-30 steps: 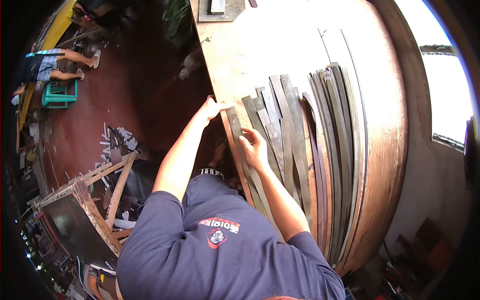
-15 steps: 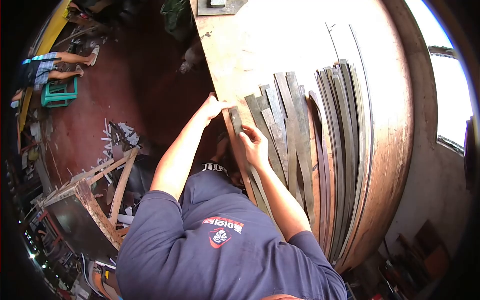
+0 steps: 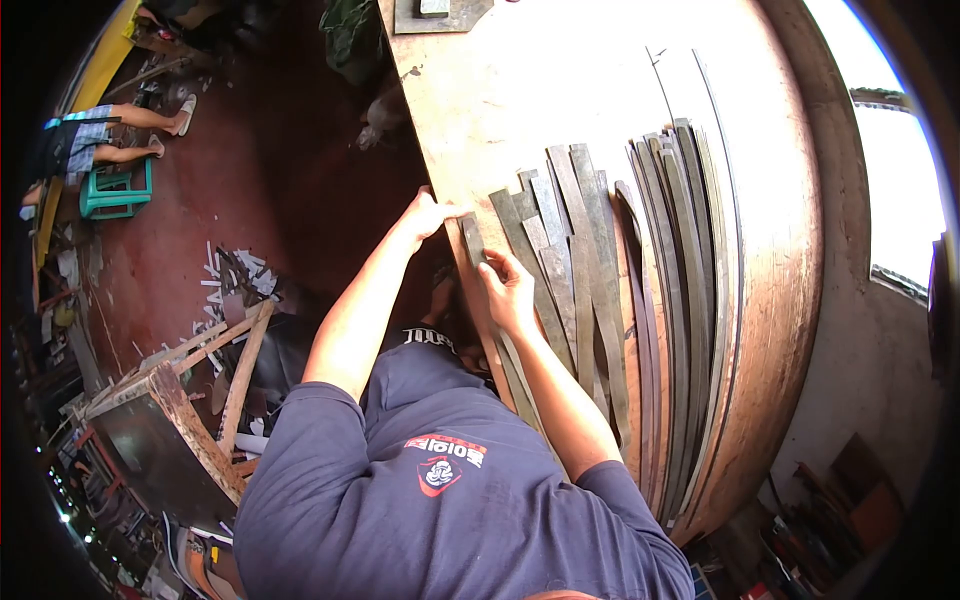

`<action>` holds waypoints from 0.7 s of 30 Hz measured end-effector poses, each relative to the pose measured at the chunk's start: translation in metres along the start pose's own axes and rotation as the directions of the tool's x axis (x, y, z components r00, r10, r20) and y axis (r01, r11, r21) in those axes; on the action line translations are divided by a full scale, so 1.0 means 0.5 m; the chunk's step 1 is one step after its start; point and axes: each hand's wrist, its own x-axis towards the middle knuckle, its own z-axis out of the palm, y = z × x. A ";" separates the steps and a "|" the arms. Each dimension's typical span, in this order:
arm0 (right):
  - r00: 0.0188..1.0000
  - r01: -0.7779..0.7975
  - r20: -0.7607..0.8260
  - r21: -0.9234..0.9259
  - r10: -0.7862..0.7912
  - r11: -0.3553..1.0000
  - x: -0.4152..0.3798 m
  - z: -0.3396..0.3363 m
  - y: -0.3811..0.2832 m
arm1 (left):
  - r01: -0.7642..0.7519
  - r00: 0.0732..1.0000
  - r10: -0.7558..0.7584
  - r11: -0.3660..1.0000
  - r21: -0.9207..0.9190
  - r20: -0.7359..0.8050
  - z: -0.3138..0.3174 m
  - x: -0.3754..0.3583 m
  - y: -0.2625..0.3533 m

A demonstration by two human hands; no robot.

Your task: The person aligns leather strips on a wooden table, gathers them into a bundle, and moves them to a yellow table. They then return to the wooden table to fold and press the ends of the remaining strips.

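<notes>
At the table's left edge is my left hand, one digit stretched over the top beside the upper end of a narrow dark strip; its other fingers are mostly hidden. My right hand is closed on that strip a little lower down, thumb and curled fingers against its side. The strip runs along the edge of the wooden table and passes down beside my right forearm. Just right of my right hand lie several flat grey strips, overlapping in a fan. Farther right is a bundle of long, dark strips.
A metal plate with a small block lies at the table's top end. On the left are a wooden frame, scraps on the red floor and a green stool. Another person's legs show beside the stool.
The view has shifted very slightly. Both hands and the strip stay in the same places.
</notes>
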 end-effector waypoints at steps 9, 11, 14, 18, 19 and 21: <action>1.000 0.020 -0.020 -0.016 -0.020 1.000 -0.003 0.002 0.003 | 0.018 0.997 -0.017 1.000 -0.010 0.081 -0.004 -0.003 0.006; 0.999 0.027 -0.021 -0.034 -0.028 0.999 -0.003 0.002 0.002 | 0.028 0.999 -0.028 1.000 -0.002 0.035 -0.007 0.012 -0.017; 1.000 0.016 -0.026 -0.026 -0.017 1.000 -0.004 0.004 0.000 | -0.024 0.999 0.024 1.000 -0.006 0.023 -0.002 0.000 -0.003; 0.999 0.034 -0.039 -0.053 -0.036 0.998 -0.001 0.006 0.006 | 0.000 0.998 -0.002 1.000 0.018 0.068 -0.006 0.003 -0.001; 0.999 0.033 -0.040 -0.066 -0.035 0.997 -0.002 0.006 0.005 | 0.018 0.999 -0.019 1.000 0.018 0.045 -0.005 0.006 -0.007; 0.998 0.036 -0.040 -0.061 -0.039 0.997 -0.001 0.007 0.006 | 0.034 0.999 -0.035 0.999 0.018 0.023 -0.009 0.022 -0.031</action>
